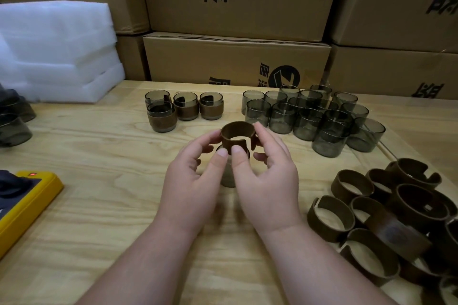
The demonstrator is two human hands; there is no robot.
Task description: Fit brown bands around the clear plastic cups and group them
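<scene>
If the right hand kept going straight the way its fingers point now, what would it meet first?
The right hand points away and slightly left, gripping the brown band. Straight on, bare table comes first, then probably the gap between the banded cups and the bare cups; depth is unclear.

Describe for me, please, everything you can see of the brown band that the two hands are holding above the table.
The brown band is an open ring of matt, leather-like material with a gap and a stepped notch in its near side. Both hands pinch it: the left hand at its left side, the right hand at its right. It sits level, hollow axis upright, just above a clear plastic cup standing on the wooden table, not yet around it.
</scene>
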